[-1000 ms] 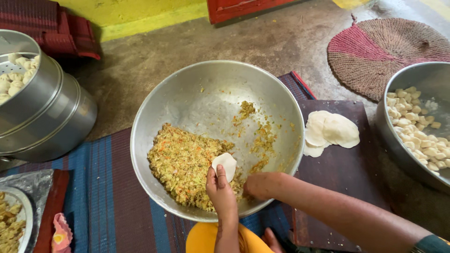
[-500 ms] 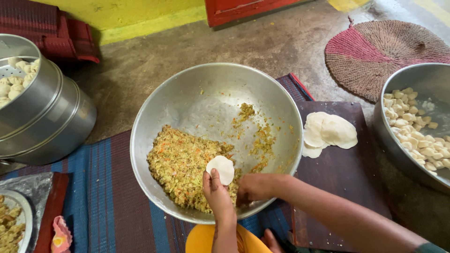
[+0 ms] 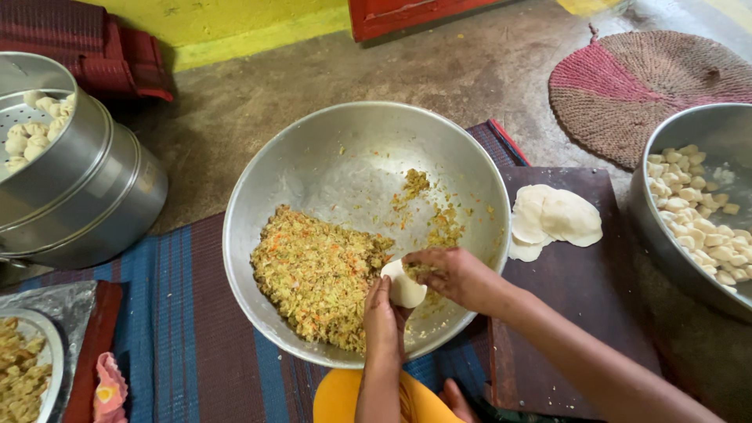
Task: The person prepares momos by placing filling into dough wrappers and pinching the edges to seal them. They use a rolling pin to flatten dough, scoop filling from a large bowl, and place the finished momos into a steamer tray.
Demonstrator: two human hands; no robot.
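Left hand cups round dough wrapper over near rim of steel bowl, beside vegetable filling. Right hand pinches filling onto wrapper centre. Wrapper likely thin, soft, limp, tears easily: support from beneath on fingers, keep edges free. Spare wrappers lie on dark board.

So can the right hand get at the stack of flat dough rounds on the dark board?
Probably yes: the right hand is over the bowl's near rim, and the dough rounds lie uncovered just beside it.
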